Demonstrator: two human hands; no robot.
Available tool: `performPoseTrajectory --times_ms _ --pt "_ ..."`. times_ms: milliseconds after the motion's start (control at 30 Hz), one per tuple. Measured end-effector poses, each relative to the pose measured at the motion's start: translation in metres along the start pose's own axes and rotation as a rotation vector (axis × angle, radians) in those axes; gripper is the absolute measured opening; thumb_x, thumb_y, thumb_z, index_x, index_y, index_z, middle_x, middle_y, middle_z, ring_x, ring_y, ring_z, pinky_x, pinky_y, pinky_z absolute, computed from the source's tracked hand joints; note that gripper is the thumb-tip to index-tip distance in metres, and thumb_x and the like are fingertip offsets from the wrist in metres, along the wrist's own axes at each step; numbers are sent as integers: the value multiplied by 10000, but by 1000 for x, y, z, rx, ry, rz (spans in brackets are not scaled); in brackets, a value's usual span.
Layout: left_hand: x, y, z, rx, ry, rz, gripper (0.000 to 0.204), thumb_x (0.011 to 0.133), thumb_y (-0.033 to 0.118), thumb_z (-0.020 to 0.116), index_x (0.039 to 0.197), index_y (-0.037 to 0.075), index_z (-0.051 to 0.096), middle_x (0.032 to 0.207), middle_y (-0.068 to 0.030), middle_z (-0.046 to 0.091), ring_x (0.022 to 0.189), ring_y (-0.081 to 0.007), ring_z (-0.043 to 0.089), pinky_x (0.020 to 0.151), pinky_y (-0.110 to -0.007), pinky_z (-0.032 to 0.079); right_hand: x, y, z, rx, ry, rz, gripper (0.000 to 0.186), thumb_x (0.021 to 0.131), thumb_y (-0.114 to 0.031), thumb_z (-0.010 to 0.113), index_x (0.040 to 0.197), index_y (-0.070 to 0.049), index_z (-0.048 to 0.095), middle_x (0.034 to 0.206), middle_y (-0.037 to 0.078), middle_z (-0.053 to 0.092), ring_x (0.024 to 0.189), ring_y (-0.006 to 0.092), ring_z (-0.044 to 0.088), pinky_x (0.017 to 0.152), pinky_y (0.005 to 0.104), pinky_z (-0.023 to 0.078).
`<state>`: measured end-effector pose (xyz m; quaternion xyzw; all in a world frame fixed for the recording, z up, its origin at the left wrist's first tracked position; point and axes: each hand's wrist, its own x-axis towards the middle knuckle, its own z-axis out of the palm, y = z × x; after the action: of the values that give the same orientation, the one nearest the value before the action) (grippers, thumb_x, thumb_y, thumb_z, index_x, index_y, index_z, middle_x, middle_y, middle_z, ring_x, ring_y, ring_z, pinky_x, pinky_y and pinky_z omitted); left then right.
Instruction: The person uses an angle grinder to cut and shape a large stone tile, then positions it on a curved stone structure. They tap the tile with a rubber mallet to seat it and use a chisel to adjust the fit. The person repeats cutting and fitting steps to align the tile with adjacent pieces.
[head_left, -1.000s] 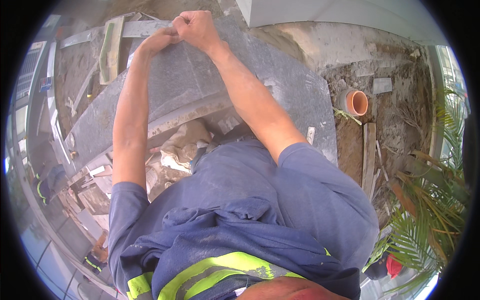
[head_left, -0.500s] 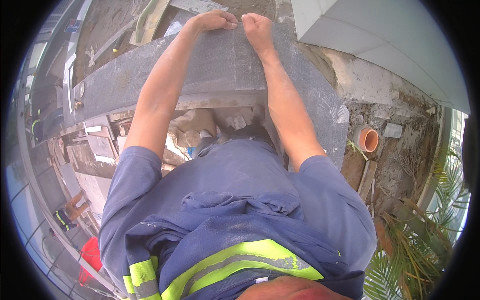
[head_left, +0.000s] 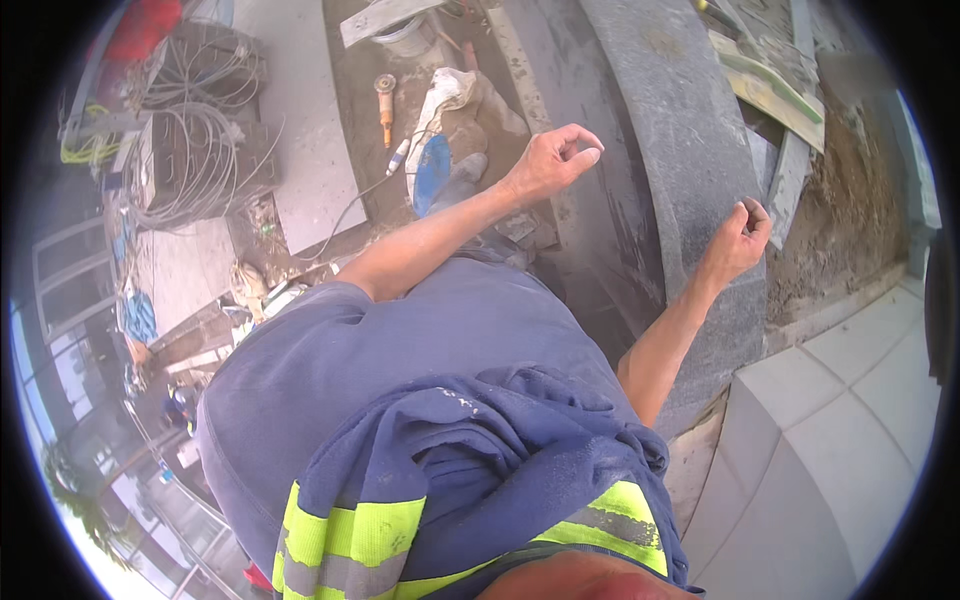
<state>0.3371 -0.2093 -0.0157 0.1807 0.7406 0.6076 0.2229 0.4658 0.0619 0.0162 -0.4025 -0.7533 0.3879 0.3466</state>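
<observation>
L hand (head_left: 556,162): off L edge of grey slab (head_left: 675,120), fingers curled, can't tell if pinching | slab: long axis top ctr→lower R of view | R hand (head_left: 738,240): over slab's R edge, fingers curled, grip unclear

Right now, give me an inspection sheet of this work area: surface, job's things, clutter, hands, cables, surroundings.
Surface: grey stone slab, pale marks on it.
Job's things: the slab, nearest the right hand; no tool seen in use.
Clutter: orange power tool and pale sack on the ground; wooden board beyond the slab.
Hands: right curled by the slab's far edge, left hand partly curled on the near side; contact and grip unclear.
Cables: coiled cables at left; loose cable crossing nearby.
Surroundings: brown soil and pale tiles at right.
</observation>
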Motion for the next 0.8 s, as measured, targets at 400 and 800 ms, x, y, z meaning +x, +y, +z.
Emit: performPoseTrajectory --times_ms 400,800 --pt "-67 -422 -279 126 681 -882 447 1026 426 742 1275 56 720 1039 -209 824 990 -343 816 930 -474 618 -11 -72 223 -955 -200 -414 577 1153 -476 485 1523 -57 633 1516 237 610 1430 416 569 1158 560 518" --pt "36 -882 -488 332 703 -1217 511 990 366 732 1315 -25 692 1305 -323 755 1260 -494 714 1095 -551 554 -14 -40 245 -1306 248 -323 606 1127 -377 300 1457 -75 708 1452 158 722 1283 370 695 1079 487 567"
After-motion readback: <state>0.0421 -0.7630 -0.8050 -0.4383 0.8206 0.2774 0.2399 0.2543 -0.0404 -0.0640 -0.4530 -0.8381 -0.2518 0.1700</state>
